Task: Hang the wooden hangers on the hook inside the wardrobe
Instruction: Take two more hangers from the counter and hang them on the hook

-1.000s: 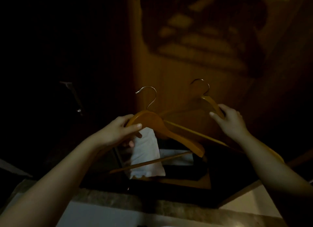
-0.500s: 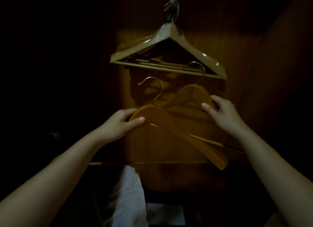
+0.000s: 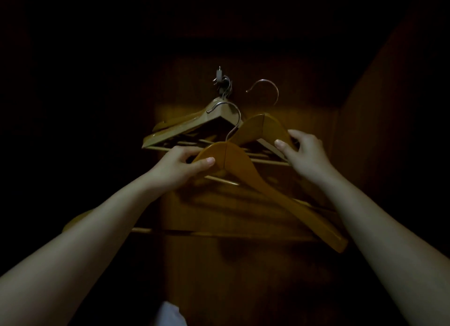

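I hold two wooden hangers up inside a dark wardrobe. My left hand [image 3: 181, 166] grips the left shoulder of the nearer hanger [image 3: 246, 170], whose metal hook rises just below and right of the wall hook [image 3: 220, 78]. My right hand [image 3: 300, 149] grips the right arm of the farther hanger [image 3: 261, 128]; its metal hook stands to the right of the wall hook, a little apart from it. Several pale wooden hangers [image 3: 185, 126] hang from the wall hook.
The wardrobe's wooden back panel [image 3: 243, 228] is lit in the middle; its right side wall [image 3: 389, 131] angles toward me. The left side is in darkness. A white cloth [image 3: 170, 314] shows at the bottom edge.
Both hands have lifted their hangers up toward the wall hook, and my view has tilted upward, so the hung hangers and hook now sit lower in the frame.
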Demonstrator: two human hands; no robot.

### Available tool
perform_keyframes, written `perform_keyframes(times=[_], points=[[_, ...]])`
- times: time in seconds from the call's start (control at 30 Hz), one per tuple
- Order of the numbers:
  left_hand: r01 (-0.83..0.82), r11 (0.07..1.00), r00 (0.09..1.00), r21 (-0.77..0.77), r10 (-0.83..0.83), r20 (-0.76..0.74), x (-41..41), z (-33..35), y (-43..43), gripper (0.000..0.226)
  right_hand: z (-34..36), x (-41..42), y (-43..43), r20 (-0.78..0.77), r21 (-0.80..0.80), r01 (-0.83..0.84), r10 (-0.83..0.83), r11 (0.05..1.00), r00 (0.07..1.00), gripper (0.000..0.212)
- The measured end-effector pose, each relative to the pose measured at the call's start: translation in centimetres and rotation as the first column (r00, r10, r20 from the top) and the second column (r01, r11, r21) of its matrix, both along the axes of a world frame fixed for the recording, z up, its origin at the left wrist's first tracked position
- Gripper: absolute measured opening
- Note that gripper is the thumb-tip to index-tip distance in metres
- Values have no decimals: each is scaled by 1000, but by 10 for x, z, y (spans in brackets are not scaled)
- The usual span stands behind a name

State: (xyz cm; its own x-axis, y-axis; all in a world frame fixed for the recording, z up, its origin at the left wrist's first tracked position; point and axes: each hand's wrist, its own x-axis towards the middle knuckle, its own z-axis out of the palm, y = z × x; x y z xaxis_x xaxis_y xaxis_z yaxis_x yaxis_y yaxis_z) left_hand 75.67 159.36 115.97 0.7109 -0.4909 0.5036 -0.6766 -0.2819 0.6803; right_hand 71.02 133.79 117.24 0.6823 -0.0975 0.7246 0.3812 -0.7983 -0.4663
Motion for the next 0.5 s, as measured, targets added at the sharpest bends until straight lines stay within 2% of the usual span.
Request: perform_keyframes(times=[0.13,0.27,0.33,0.43,0.5], points=[[18,999,1000,-37,-18,-22,16,20,-5,36,22,21,-7,26,39,53,-54,998,998,29],[15,998,1000,-63,-15,-10,35,35,-5,31,46,47,-13,-34,87,66,-63,994,997,34],[-7,997,1000,-73,7,-3,45,42,-3,36,56,61,-12,-68,94,82,-75,992,995,39],[-23,998,1000,-58,23,3,59,48,7,43,68,82,-3,-125,129,10,7,992,992,19],[-30,998,1000,-61,29,-6,66,49,13,38,75,96,5,-155,168,-29,56,985,986,16]])
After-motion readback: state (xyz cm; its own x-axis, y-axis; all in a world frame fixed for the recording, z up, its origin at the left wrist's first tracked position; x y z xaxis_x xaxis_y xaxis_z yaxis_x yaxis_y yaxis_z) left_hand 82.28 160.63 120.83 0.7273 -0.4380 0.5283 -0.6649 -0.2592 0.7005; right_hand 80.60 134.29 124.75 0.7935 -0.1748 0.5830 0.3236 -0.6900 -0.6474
